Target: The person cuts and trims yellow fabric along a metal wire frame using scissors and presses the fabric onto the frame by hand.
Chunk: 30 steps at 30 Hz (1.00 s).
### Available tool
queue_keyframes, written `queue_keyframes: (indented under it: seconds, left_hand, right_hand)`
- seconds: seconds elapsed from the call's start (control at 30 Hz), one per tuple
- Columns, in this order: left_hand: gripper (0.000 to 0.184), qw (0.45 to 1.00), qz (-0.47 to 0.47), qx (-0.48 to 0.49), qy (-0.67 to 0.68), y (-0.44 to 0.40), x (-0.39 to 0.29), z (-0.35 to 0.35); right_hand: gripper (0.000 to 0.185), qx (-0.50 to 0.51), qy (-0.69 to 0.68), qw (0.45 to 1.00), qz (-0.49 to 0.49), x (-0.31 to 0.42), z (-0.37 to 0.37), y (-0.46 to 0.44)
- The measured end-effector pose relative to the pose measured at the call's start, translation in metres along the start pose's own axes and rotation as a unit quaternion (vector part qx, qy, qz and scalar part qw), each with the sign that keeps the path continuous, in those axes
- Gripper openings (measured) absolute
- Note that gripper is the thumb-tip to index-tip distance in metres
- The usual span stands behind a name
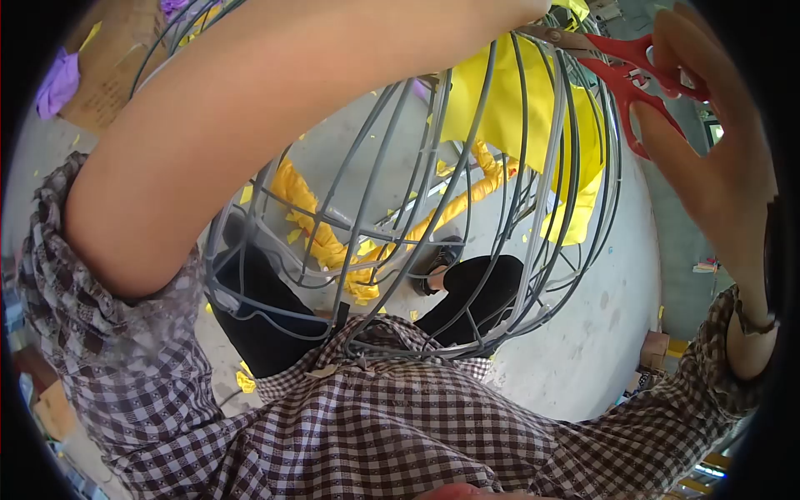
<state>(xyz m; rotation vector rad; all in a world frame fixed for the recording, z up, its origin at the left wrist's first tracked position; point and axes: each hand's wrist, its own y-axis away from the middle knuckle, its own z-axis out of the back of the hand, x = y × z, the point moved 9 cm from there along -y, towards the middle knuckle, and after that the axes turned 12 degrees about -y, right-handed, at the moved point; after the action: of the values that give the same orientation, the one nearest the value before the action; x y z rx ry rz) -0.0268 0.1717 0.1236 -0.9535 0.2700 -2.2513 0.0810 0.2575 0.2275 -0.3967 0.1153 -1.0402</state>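
Observation:
My right hand (723,171) is closed around red-handled scissors (618,77), with fingers and thumb through the loops. The scissors' metal blades point left, at the upper edge of yellow fabric (504,104) on a wire frame. This rounded cage of grey wires (358,218) stands in front of my body, between my legs. More yellow material hangs on its right side, behind the wires. My left arm reaches over the frame, and my left hand (540,10) is near the blade tips at the top edge of view. Its fingers are hidden.
Twisted yellow fabric (454,207) lies beyond the wires, low in the frame. Yellow scraps (245,382) are scattered on the grey floor (583,358). At upper left are a cardboard box (108,87) and purple material (58,83). Small boxes (655,350) stand at right.

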Motion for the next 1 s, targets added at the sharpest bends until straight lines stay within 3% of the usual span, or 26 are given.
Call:
queue_keyframes:
  seconds: [0.13,0.3,0.33,0.4,0.47,0.5,0.57,0.63,1.0]
  left_hand:
    - [0.009,0.996,0.059,-0.066,0.020,0.020,-0.003,0.052]
    - [0.010,0.996,0.052,-0.073,0.010,0.020,-0.004,0.054]
    - [0.010,0.996,0.050,-0.075,0.009,0.009,-0.007,-0.001]
    - [0.010,0.973,-0.006,-0.091,-0.214,0.001,-0.041,-0.089]
    - [0.009,0.898,-0.059,-0.105,-0.424,-0.008,-0.067,-0.179]
    - [0.009,0.897,-0.060,-0.108,-0.425,-0.006,-0.062,-0.140]
    - [0.009,0.972,0.007,-0.136,-0.191,0.015,-0.030,-0.043]
    - [0.009,0.984,0.069,-0.156,0.055,0.027,0.002,0.052]
    - [0.007,0.931,0.143,0.072,0.328,0.020,0.011,0.009]
  right_hand:
    - [0.025,-0.015,-0.019,1.000,-0.005,0.004,0.000,-0.004]
    - [0.022,-0.034,-0.042,0.998,-0.019,0.007,0.000,-0.009]
    - [0.022,-0.036,-0.042,0.998,-0.020,0.007,0.000,-0.010]
    - [0.020,-0.028,-0.024,0.999,-0.008,0.010,-0.001,-0.013]
    - [0.019,-0.019,-0.004,1.000,0.002,0.013,-0.002,-0.016]
    - [0.018,-0.014,0.006,1.000,0.008,0.015,-0.003,-0.017]
    - [0.016,-0.004,0.026,0.999,0.022,0.019,-0.005,-0.019]
    - [0.015,0.006,0.046,0.998,0.036,0.022,-0.007,-0.022]
    - [0.015,0.060,0.139,0.984,0.088,0.035,-0.015,-0.032]
